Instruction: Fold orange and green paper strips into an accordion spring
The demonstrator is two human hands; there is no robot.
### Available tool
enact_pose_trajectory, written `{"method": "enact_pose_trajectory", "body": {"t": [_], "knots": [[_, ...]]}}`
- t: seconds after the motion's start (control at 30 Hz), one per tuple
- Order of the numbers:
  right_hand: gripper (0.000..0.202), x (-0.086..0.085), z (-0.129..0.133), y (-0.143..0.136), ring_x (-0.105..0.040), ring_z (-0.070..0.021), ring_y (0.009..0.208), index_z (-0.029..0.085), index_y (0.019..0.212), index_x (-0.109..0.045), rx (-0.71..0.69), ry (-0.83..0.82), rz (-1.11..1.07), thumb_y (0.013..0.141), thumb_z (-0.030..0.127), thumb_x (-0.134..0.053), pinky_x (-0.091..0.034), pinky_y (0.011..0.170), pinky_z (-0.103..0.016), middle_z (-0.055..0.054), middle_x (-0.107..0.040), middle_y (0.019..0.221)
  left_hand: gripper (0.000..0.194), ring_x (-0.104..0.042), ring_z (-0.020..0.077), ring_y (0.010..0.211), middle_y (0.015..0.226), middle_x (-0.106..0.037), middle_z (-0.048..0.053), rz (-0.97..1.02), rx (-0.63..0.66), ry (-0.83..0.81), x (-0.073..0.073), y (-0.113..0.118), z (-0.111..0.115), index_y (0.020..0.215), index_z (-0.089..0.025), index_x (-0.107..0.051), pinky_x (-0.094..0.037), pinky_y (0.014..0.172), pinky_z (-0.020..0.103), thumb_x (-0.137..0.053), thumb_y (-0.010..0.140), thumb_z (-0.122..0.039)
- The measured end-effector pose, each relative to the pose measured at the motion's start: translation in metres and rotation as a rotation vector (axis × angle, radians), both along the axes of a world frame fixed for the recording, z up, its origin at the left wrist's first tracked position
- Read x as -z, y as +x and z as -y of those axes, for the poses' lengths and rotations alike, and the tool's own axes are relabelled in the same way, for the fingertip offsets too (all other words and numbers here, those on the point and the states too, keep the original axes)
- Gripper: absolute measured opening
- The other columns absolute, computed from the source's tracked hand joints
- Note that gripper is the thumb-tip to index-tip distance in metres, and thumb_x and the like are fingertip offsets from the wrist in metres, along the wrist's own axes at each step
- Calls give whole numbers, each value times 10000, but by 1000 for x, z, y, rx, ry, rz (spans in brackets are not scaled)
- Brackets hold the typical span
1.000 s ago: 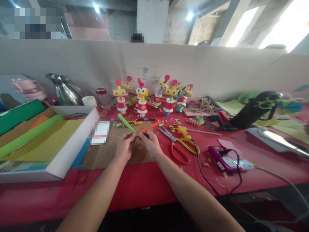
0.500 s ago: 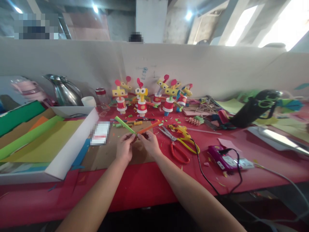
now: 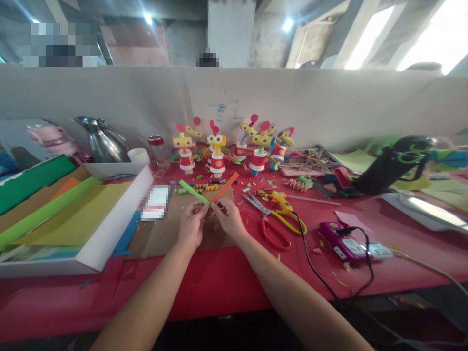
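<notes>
My left hand (image 3: 193, 219) pinches a green paper strip (image 3: 193, 192) near its lower end. An orange paper strip (image 3: 225, 187) rises to the right from my right hand (image 3: 228, 217), which is closed on it. Both strips meet in a V between my fingertips; the joint itself is partly hidden. Below the hands lies a sheet of brown cardboard (image 3: 157, 241). Folded paper springs (image 3: 205, 187) and a pen rest just beyond it. To the right, scissors (image 3: 268, 214) with red and yellow handles lie with their blades nearly together, beside a yellow glue gun (image 3: 278, 201).
Several paper-cup figures (image 3: 217, 163) stand along the white partition. At left is a white box (image 3: 109, 229) of coloured paper, with a steel jug (image 3: 104, 141) behind. A purple power strip (image 3: 341, 243), its cords and a black bottle (image 3: 387, 168) occupy the right side.
The orange strip has swung from a low slant to a steeper upward angle. My hands stay close together, and the whole view has shifted slightly.
</notes>
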State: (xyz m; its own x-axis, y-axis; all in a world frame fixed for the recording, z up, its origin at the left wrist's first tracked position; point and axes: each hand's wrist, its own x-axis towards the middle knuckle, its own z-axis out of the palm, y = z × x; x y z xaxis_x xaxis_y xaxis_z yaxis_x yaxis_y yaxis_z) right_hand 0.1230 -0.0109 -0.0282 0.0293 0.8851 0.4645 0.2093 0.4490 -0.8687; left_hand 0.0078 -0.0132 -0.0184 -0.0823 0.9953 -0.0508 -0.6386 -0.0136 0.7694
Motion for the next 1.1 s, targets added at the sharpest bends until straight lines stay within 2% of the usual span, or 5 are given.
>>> {"method": "enact_pose_trajectory", "body": {"t": [0.23, 0.5, 0.67, 0.9, 1.1], "knots": [[166, 2, 1, 1, -561, -176, 822, 213, 768, -622, 28, 33, 23, 865, 310, -530, -486, 663, -266, -57, -537, 932, 294, -625, 102, 667, 642, -632, -32, -11, 8, -5, 1, 0, 0, 642, -148, -611, -505, 771, 275, -858, 486, -178], [177, -3, 0, 7, -552, -185, 742, 209, 694, -583, 64, 88, 153, 847, 242, -501, -442, 670, -298, -55, -566, 819, 281, -625, 138, 656, 684, -700, 26, -302, 13, 7, 4, -4, -2, 770, -143, -736, -483, 688, 263, -843, 533, -250], [143, -1, -4, 11, -536, -179, 669, 208, 654, -592, 74, 0, 81, 781, 263, -558, -418, 617, -293, -29, -556, 716, 254, -656, 178, 716, 726, -735, 48, -437, 9, 46, 8, -6, -3, 794, -160, -764, -499, 729, 286, -811, 593, -309], [238, 0, -1, 2, -610, -184, 764, 192, 849, -680, -131, -264, -280, 763, 411, -644, -466, 721, -303, -39, -680, 833, 219, -668, 171, 705, 674, -728, 41, -211, -23, -8, 7, -3, -4, 698, -147, -747, -501, 783, 307, -839, 532, -257], [273, 2, 3, -3, -614, -168, 793, 193, 918, -678, -164, -273, -364, 754, 411, -669, -467, 739, -276, -27, -685, 852, 250, -672, 176, 671, 658, -721, 57, -63, 14, -50, -2, 0, 0, 664, -115, -723, -507, 778, 332, -858, 477, -211]]}}
